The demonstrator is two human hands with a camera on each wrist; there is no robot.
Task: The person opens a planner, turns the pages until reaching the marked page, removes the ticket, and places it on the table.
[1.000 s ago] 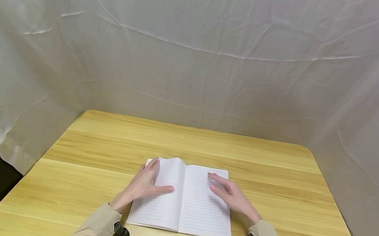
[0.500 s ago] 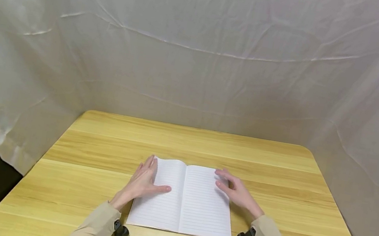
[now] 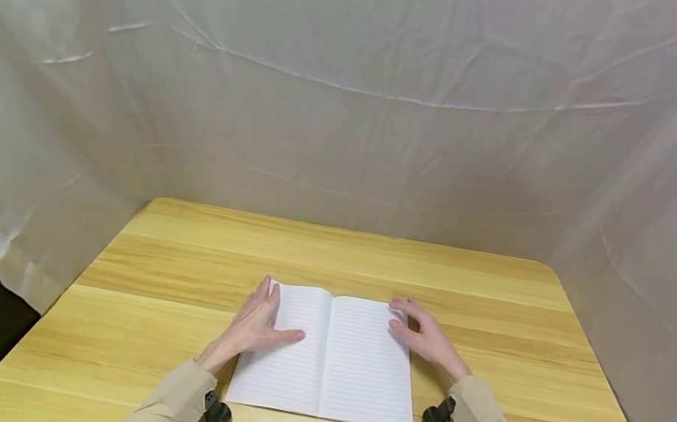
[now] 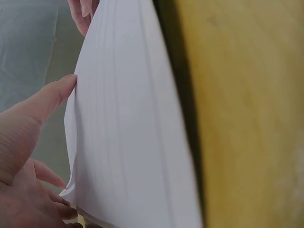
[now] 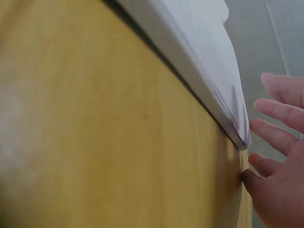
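Observation:
A lined notebook (image 3: 365, 380) lies spread open on the table, its ruled pages bare of writing. My left hand (image 3: 255, 328) rests along the outer edge of the left page, fingers extended towards the far corner and thumb out across the paper. In the left wrist view the page (image 4: 128, 118) curls up slightly near the fingertips. At the far right corner of the notebook is my right hand (image 3: 425, 336), loosely bent and holding nothing. The right wrist view shows its fingers (image 5: 275, 135) spread beside the corner of the page stack (image 5: 209, 76).
The wooden table (image 3: 170, 250) carries the notebook near its front. Pale grey fabric (image 3: 352, 131) hangs behind the table and on both sides. A small black camera sits on each sleeved wrist, one being the left wrist camera (image 3: 217, 415).
The right hand has moved right and a little away, from over the right page to its outer corner. The left hand has slid slightly outward, and the left page's bulge has flattened.

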